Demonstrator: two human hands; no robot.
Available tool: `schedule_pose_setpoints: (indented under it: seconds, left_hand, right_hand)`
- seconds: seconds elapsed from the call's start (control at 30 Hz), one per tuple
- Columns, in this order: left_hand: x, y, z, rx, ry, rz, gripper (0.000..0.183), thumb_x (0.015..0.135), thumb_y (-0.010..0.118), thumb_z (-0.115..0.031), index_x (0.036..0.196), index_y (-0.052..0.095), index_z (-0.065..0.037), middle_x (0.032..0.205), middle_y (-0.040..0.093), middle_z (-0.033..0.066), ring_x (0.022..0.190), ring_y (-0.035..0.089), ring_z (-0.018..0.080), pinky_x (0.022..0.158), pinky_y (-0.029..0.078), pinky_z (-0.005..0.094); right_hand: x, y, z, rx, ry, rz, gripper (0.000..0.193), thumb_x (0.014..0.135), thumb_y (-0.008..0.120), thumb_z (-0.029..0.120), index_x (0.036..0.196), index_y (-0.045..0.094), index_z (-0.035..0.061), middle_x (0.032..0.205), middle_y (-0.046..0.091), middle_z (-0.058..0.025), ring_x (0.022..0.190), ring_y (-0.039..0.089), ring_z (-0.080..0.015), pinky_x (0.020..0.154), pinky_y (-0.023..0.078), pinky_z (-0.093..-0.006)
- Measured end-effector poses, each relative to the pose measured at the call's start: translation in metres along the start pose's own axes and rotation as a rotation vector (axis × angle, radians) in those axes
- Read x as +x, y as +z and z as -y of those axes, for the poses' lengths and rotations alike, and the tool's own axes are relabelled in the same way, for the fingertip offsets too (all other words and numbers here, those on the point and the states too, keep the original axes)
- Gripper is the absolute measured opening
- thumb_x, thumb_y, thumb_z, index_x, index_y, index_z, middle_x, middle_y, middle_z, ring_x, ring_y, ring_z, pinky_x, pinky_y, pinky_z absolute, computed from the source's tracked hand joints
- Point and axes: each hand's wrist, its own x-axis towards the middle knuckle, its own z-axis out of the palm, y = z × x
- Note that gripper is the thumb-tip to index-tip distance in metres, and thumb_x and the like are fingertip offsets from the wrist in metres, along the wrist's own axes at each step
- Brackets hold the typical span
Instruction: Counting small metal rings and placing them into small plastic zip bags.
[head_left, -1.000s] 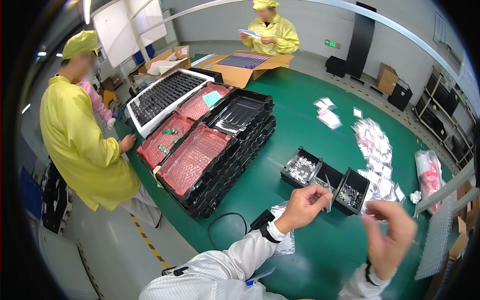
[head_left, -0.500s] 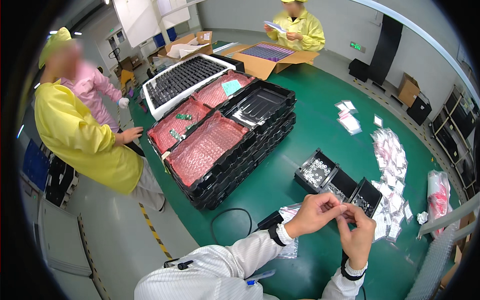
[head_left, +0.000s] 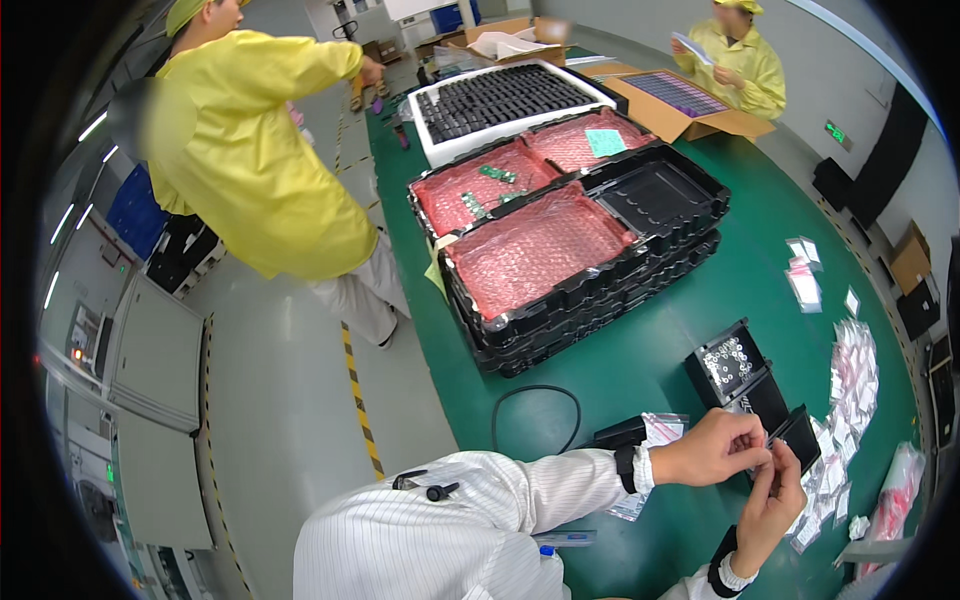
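My left hand and my right hand meet fingertip to fingertip over the front of a black parts box. Both are closed in a pinch; whatever they hold is too small or hidden to make out. Behind them, one bin of the box contains small white rings. Beside it a middle bin shows some grey pieces, partly covered by my fingers. A third bin stands to the right with dark contents. Clear plastic bags lie beside my left wrist.
Many small packets spread along the green table at right, with a rolled plastic bundle. Stacked black trays with pink bubble wrap fill the left side, near a cable. Two people in yellow stand around the table.
My view has swung left, so the table appears further right. My hands stay pinched together over the box. The nearer person in yellow has turned away and stretched out an arm.
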Motion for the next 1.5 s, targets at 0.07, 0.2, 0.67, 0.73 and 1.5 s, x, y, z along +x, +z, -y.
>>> schedule_pose_setpoints:
  seconds: [0.07,0.2,0.67,0.73,1.5]
  left_hand:
    - [-0.001,0.003,0.003,0.013,0.044,-0.004,0.018,0.097,0.074,-0.013,0.092,0.062,-0.001,0.074,0.067,0.0032,0.063,0.061,0.0087,0.057,0.049,0.0271]
    - [-0.002,0.001,0.013,0.042,0.088,-0.022,0.011,0.098,0.066,-0.01,0.099,0.059,-0.001,0.08,0.066,0.006,0.068,0.064,0.0132,0.061,0.051,0.0299]
    - [-0.001,0.006,0.014,0.11,0.145,-0.001,0.015,0.099,0.064,-0.012,0.096,0.057,0.0,0.076,0.064,0.0097,0.064,0.063,0.02,0.06,0.05,0.0349]
    - [0.0,0.005,0.01,0.11,0.126,-0.023,0.018,0.1,0.065,-0.015,0.094,0.056,0.0,0.075,0.064,0.0102,0.063,0.063,0.02,0.058,0.048,0.0356]
    - [-0.004,0.006,0.013,0.368,0.294,-0.08,0.016,0.091,0.065,-0.006,0.088,0.051,0.0,0.076,0.059,0.0171,0.069,0.061,0.0412,0.061,0.047,0.0495]
  right_hand:
    - [0.001,-0.001,0.002,-0.093,-0.062,-0.001,0.026,0.106,0.057,0.001,0.129,0.064,-0.0079,0.101,0.074,-0.0139,0.088,0.071,-0.0155,0.077,0.057,-0.0279]
    - [0.001,0.005,0.017,-0.066,-0.104,0.045,0.038,0.098,0.059,-0.005,0.137,0.059,-0.0083,0.102,0.074,-0.0173,0.089,0.071,-0.0223,0.08,0.057,-0.0334]
    - [0.004,0.006,0.0,-0.181,-0.115,-0.007,0.036,0.103,0.058,-0.002,0.139,0.059,-0.0062,0.104,0.075,-0.0179,0.093,0.074,-0.0245,0.083,0.057,-0.0348]
    - [0.002,0.007,0.0,-0.175,-0.123,-0.053,0.031,0.102,0.06,-0.002,0.133,0.062,-0.0073,0.104,0.074,-0.0187,0.094,0.074,-0.0257,0.084,0.058,-0.0355]
    - [-0.002,0.025,-0.014,-0.004,-0.017,-0.374,0.011,0.102,0.068,0.004,0.106,0.06,-0.002,0.099,0.067,-0.0086,0.088,0.063,-0.0165,0.079,0.053,-0.0301]
